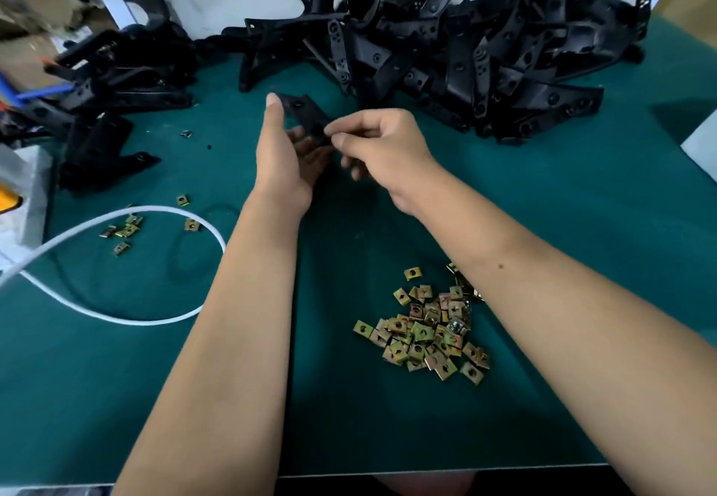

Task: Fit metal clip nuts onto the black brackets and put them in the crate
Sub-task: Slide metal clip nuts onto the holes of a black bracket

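Green matting lies under your hands: your left hand [285, 150] holds a black bracket [306, 113], your right hand [382, 142] pinches at its near end. Loose clip nuts [430, 330] lie nearer you; bracket pile [465, 57] beyond.

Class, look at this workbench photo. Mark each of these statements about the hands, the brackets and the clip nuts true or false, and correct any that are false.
1. The left hand holds a black bracket above the green mat. True.
2. The main pile of clip nuts lies at the far edge of the mat, behind the brackets. False: it lies near the person, under the right forearm.
3. A large heap of black brackets sits at the back of the bench. True.
4. The right hand lies flat on the mat. False: its fingers are curled, pinching at the held bracket's end.
5. A white cable loops across the left of the mat. True.
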Action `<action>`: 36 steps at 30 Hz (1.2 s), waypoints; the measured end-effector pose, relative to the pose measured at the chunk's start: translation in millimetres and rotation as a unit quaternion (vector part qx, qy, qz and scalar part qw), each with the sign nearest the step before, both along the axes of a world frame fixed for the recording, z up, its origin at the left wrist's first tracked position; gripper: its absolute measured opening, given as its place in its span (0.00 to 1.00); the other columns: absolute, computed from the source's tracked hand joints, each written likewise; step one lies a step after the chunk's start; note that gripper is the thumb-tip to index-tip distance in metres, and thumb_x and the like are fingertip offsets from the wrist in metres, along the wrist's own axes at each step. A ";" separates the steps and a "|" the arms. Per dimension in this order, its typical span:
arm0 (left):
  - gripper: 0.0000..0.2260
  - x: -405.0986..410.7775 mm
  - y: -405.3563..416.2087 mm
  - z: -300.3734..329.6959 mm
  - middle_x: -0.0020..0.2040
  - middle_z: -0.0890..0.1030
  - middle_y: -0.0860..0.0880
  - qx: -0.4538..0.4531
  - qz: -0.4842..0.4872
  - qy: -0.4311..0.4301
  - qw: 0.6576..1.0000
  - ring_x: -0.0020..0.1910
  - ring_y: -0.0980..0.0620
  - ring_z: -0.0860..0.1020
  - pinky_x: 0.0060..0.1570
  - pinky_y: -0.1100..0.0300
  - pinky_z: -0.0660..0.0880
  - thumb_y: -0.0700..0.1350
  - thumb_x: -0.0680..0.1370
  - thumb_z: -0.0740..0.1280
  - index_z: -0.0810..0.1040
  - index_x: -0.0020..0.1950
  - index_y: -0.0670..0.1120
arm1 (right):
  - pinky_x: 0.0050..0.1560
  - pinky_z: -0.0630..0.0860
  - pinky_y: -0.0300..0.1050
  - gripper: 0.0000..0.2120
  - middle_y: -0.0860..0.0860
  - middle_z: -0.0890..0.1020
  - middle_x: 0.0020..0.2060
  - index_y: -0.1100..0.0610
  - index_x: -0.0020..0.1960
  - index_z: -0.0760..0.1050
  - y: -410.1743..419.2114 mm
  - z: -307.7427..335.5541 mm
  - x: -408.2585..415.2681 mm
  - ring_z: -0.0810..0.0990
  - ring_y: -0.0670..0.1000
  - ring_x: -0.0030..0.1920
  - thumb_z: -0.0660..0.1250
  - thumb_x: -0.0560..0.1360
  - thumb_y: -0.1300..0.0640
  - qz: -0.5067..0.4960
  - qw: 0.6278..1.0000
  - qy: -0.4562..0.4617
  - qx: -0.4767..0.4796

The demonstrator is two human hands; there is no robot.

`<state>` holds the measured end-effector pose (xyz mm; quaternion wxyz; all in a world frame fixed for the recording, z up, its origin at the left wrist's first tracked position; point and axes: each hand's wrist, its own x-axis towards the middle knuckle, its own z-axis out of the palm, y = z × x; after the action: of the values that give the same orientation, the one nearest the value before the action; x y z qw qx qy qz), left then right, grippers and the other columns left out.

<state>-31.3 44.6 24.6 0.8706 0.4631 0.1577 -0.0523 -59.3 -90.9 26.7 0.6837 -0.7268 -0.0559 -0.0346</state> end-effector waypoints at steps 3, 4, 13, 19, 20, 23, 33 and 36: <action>0.29 -6.4 -0.4 3.7 0.53 0.86 0.42 -0.154 -0.077 -0.027 0.985 0.52 0.44 0.86 0.53 0.53 0.82 0.64 0.83 0.57 0.73 0.66 0.38 | 0.31 0.76 0.41 0.08 0.53 0.85 0.36 0.57 0.48 0.84 -10.5 6.6 -16.6 0.81 0.48 0.34 0.70 0.78 0.68 0.144 0.985 0.009 -0.090; 0.25 -8.1 -0.2 5.8 0.48 0.87 0.46 -0.185 -0.072 -0.038 0.979 0.43 0.50 0.86 0.46 0.59 0.82 0.60 0.85 0.56 0.74 0.66 0.39 | 0.31 0.77 0.41 0.07 0.55 0.86 0.39 0.57 0.51 0.83 -16.8 8.6 -21.9 0.82 0.49 0.35 0.71 0.78 0.68 0.174 0.977 0.018 -0.117; 0.25 -19.8 -10.7 11.8 0.38 0.80 0.60 0.459 -0.001 -0.268 0.847 0.39 0.61 0.77 0.44 0.61 0.72 0.71 0.75 0.61 0.79 0.49 0.49 | 0.38 0.73 0.36 0.22 0.48 0.81 0.43 0.44 0.56 0.80 -68.9 32.7 -52.5 0.75 0.41 0.36 0.84 0.66 0.51 0.321 0.847 0.060 -0.419; 0.39 -29.5 -26.6 0.8 0.34 0.78 0.50 0.666 -0.118 -0.230 0.700 0.46 0.44 0.78 0.59 0.45 0.70 0.79 0.70 0.47 0.78 0.38 0.46 | 0.32 0.69 0.30 0.05 0.40 0.83 0.34 0.45 0.42 0.85 -64.8 35.1 -62.7 0.77 0.38 0.32 0.81 0.70 0.49 0.321 0.806 0.045 -0.495; 0.38 -29.8 -27.3 -0.3 0.32 0.76 0.51 0.681 -0.130 -0.233 0.682 0.44 0.44 0.77 0.58 0.45 0.68 0.79 0.70 0.48 0.74 0.35 0.46 | 0.32 0.69 0.30 0.04 0.39 0.83 0.33 0.46 0.43 0.85 -66.5 34.2 -64.0 0.77 0.37 0.32 0.80 0.71 0.51 0.316 0.816 0.038 -0.483; 0.29 -27.7 -28.1 -4.1 0.31 0.74 0.53 0.676 -0.133 -0.256 0.678 0.44 0.45 0.76 0.58 0.44 0.69 0.75 0.73 0.57 0.68 0.31 0.50 | 0.34 0.71 0.33 0.06 0.46 0.84 0.41 0.47 0.48 0.86 -74.5 33.1 -69.5 0.76 0.40 0.34 0.80 0.71 0.52 0.320 0.837 0.030 -0.444; 0.21 -27.5 -34.1 -12.2 0.30 0.72 0.53 0.592 -0.107 -0.314 0.735 0.33 0.53 0.72 0.37 0.53 0.69 0.61 0.79 0.68 0.72 0.35 0.48 | 0.33 0.70 0.32 0.06 0.45 0.83 0.38 0.47 0.45 0.84 -72.8 22.6 -67.6 0.76 0.39 0.33 0.80 0.71 0.52 0.258 0.848 0.010 -0.462; 0.22 -29.4 -39.7 -12.3 0.28 0.70 0.54 0.585 -0.109 -0.310 0.742 0.32 0.53 0.70 0.37 0.53 0.68 0.62 0.78 0.70 0.68 0.33 0.50 | 0.35 0.69 0.30 0.06 0.44 0.82 0.39 0.45 0.42 0.83 -74.9 18.8 -67.5 0.76 0.38 0.36 0.80 0.71 0.51 0.236 0.844 -0.007 -0.482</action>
<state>-60.8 4.9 12.3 0.4180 0.8861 -0.1727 0.1016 -126.8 -165.8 45.6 0.2339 -0.9295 -0.2399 0.1540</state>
